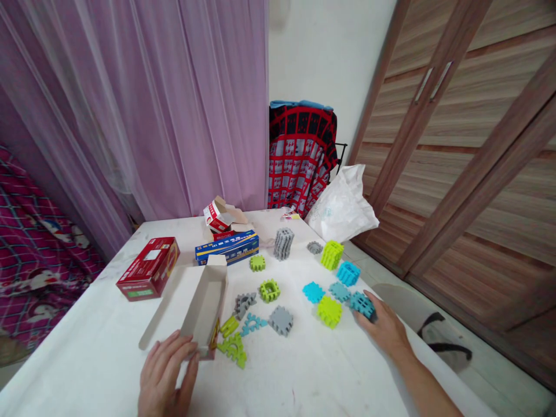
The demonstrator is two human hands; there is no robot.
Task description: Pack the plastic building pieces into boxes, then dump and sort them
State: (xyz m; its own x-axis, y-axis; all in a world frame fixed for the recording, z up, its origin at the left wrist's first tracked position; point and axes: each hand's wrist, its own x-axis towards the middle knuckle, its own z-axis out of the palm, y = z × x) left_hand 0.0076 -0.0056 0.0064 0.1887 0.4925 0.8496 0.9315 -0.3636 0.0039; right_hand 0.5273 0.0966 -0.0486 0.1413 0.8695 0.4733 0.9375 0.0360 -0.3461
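Note:
My left hand [167, 373] grips the near end of an open, empty cardboard box [206, 304] lying on the white table [99, 347]. My right hand [384, 330] reaches to the right side of the table, fingers closed around a teal interlocking block [362, 304]. Loose blocks lie between my hands: lime green pieces [234, 344], a grey flat piece [281, 320], a teal flat piece [252, 323], a lime cube [329, 311], and other teal pieces [313, 291].
A red box [148, 267], a blue box [226, 247] and an opened red-and-white carton [219, 215] sit at the back. A grey block stack [284, 243], a lime cube [332, 254], a white plastic bag [343, 205] and a draped chair [302, 153] lie beyond.

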